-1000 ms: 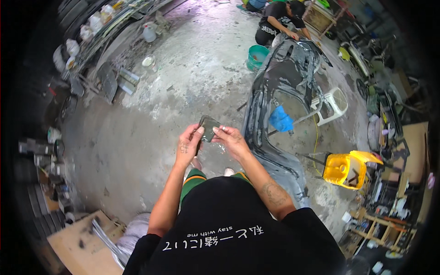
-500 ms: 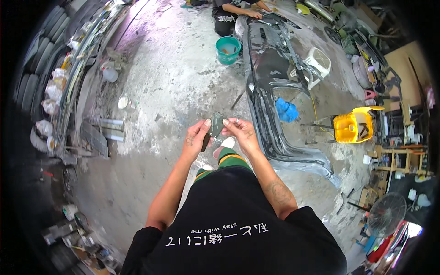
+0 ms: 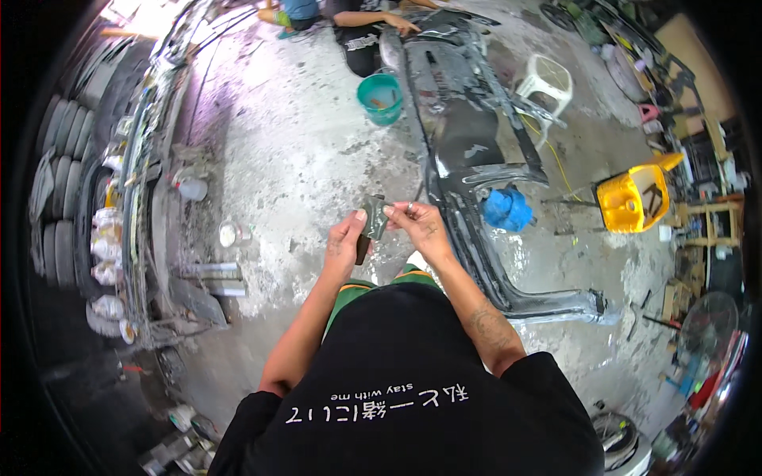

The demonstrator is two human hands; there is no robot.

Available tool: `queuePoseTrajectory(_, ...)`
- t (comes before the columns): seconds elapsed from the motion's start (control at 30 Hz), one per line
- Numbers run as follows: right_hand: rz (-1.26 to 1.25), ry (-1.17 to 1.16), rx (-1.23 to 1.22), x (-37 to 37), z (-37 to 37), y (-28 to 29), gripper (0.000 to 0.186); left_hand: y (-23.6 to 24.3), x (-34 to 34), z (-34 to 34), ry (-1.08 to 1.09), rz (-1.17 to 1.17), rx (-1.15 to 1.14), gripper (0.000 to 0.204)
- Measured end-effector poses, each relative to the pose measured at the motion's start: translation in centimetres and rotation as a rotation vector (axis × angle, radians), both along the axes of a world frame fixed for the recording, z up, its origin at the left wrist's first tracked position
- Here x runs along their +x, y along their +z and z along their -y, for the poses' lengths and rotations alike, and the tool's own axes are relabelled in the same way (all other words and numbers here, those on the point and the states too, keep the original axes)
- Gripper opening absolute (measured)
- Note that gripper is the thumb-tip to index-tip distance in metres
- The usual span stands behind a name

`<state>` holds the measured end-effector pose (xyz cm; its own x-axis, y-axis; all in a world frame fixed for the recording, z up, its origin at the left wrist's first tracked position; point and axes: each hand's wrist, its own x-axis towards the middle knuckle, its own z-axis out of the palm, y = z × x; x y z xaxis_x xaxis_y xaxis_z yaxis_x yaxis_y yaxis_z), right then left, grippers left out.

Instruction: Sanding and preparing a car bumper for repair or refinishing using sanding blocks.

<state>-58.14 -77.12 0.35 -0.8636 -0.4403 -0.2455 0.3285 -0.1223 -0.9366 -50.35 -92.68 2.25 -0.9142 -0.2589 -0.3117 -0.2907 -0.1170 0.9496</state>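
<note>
In front of my body, both hands hold a small dark grey-green piece of sandpaper (image 3: 376,220) with pale marks on it. My left hand (image 3: 345,238) pinches its left edge, thumb on top. A narrow dark brown block (image 3: 363,250) sticks out below the sheet, against the fingers of the same hand. The upper right edge of the sandpaper is between the thumb and fingers of my right hand (image 3: 423,228), which wears a ring. Just to the right lies a long grey and black car body panel (image 3: 444,119), partly covered in whitish residue.
A teal bucket (image 3: 380,101) with liquid stands by the panel's far end, where a co-worker's hand (image 3: 403,25) rests. A white plastic stool (image 3: 548,83), a blue cloth bundle (image 3: 508,209) and a yellow stool (image 3: 631,198) are to the right. Tyres (image 3: 67,127) and racks line the left.
The sandpaper has turned more upright between my hands. My view has shifted, so the panel and bucket sit further left. The co-worker's hand on the panel has changed position.
</note>
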Motion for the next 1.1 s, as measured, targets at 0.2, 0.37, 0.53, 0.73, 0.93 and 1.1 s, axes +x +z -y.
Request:
queuePoseTrajectory(0.2, 0.116, -0.102, -0.052, -0.3, -1.3, -1.3, 0.025, -1.5, -5.1, 0.4, -0.180, 0.036, -0.004, 0.042)
queuePoseTrajectory(0.37, 0.190, -0.358, 0.003, -0.8, -2.8, -1.4, 0.019, -2.3, -9.0, -0.1, -0.400, 0.226, 0.245, 0.041)
queuePoseTrajectory(0.53, 0.185, -0.521, -0.124, -1.6, -1.4, -1.5, 0.015, -2.4, -12.7, 0.2, -0.540, 0.226, 0.389, 0.040)
queuePoseTrajectory(0.73, 0.187, -0.723, -0.029, -3.1, 1.2, 0.1, 0.018, -2.1, -17.5, 2.6, -0.797, 0.309, 0.526, 0.036)
queuePoseTrajectory(0.93, 0.226, -0.794, 0.049, -4.8, 3.6, 1.4, 0.034, -2.7, -20.6, 4.8, -0.880, 0.319, 0.596, 0.039)
queuePoseTrajectory(1.1, 0.007, -0.778, 0.431, -5.3, 1.7, -0.4, 0.070, -0.1, -21.4, 4.3, -1.089, 0.227, 0.622, 0.039)
